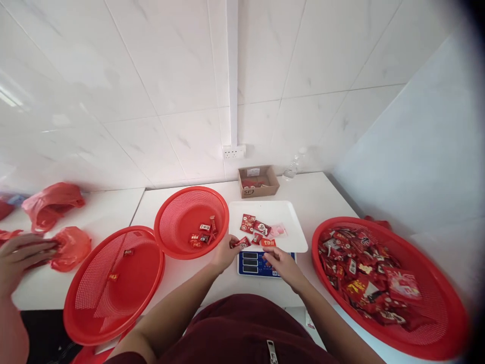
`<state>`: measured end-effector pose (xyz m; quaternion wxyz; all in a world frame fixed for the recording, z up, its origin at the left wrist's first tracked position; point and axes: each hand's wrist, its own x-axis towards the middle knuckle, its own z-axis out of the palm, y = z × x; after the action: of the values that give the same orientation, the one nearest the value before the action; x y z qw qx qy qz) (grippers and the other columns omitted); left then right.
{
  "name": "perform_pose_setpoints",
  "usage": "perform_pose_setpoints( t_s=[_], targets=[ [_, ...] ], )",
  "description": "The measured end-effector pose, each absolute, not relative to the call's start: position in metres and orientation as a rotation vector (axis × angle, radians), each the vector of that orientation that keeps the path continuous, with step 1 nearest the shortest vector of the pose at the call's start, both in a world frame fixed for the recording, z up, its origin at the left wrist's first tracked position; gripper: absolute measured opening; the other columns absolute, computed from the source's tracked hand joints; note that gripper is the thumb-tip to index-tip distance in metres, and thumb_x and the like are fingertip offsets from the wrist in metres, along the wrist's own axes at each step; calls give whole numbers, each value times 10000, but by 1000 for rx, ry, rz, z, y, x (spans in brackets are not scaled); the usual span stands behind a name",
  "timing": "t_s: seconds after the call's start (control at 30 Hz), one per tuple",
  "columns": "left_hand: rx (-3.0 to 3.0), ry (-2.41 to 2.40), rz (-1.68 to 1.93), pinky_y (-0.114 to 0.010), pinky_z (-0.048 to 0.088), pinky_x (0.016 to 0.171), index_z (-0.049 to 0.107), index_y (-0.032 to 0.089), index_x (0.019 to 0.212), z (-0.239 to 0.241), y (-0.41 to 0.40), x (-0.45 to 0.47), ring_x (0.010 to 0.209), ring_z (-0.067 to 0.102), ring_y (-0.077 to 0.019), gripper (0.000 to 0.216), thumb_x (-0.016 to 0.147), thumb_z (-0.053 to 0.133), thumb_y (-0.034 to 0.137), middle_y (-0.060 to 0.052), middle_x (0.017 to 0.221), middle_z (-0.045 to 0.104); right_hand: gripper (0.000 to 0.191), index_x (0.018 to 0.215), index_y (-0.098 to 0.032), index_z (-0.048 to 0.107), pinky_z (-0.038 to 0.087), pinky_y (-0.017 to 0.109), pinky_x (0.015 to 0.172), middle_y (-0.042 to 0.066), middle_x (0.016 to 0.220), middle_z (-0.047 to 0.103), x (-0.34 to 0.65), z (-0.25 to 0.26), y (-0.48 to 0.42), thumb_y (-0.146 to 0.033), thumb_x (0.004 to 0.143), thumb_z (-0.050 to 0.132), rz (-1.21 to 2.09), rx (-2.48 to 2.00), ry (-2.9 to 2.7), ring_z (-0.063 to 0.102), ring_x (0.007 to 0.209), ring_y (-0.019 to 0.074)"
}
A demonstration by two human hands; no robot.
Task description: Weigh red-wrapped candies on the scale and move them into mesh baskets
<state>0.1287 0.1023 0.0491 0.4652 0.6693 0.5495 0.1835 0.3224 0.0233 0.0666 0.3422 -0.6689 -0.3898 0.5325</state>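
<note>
Left hand pinches small packet — dark red wrapper — at tray edge.

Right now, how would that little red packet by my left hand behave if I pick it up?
Probably light: the red packet is tiny beside the left hand. Its shiny wrapper likely crinkles and may slip in a loose grip. It looks flat, like the other packets on the white tray, so it should slide, not roll.
</note>
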Motion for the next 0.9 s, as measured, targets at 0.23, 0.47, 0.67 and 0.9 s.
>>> perform_pose_setpoints(
  t_s=[0.23,0.47,0.67,0.9],
  targets=[
    [1877,1425,271,-275,436,821,612,174,1092,42,131,152,905,593,-182,314,781,586,143,-75,1074,617,366,1009,-181,606,502,326,658,55,837,669,373,36,0,-416,747,503,1208,-1848,-942,632,755,200],
    [2054,1445,123,-300,440,871,473,208,1301,42,131,177,1044,575,-220,516,795,556,153,-98,1188,568,439,1222,-174,576,385,423,995,129,1301,542,396,29,36,-231,795,492,558,-2114,-1604,499,1162,267],
    [2160,1504,105,-386,375,1007,451,186,1326,52,120,171,1218,469,-273,496,842,538,253,-127,1315,500,435,1235,-210,579,372,388,997,98,1371,495,398,27,72,-163,814,480,473,-2053,-1964,441,1221,265],
    [2231,1503,100,-450,309,1083,441,205,1347,44,116,175,1321,360,-308,586,796,626,286,-132,1448,385,377,1149,-207,634,378,366,991,85,1282,567,402,9,93,-146,839,428,426,-1865,-2046,481,1164,233]
  ],
)
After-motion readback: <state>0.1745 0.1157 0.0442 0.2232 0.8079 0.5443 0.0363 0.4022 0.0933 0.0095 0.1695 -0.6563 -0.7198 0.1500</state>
